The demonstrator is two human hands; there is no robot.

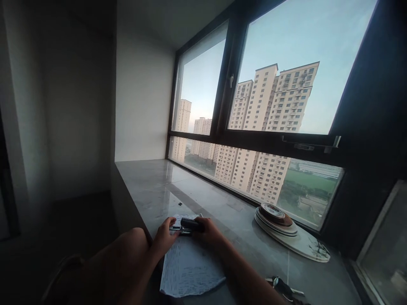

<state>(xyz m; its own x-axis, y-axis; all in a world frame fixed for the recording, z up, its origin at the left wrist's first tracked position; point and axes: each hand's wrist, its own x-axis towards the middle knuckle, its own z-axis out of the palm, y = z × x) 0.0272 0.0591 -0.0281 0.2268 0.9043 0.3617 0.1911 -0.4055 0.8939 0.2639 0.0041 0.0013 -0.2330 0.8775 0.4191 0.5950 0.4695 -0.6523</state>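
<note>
A sheet of paper [187,269] covered in small writing lies on the marble window ledge [152,186], hanging a little over its front edge. At the paper's far end, both my hands meet on a small dark stapler-like tool [190,224]. My right hand [208,231] is wrapped over the tool's top. My left hand [165,235] pinches its left end and the paper's edge with bent fingers. My bare knee [127,250] rises to the left of the ledge.
A stack of decorated plates [280,222] rests on the ledge by the window, to the right. A bunch of keys [284,288] lies near my right forearm. A tiny dark scrap [179,204] sits farther back. Large windows show tall buildings.
</note>
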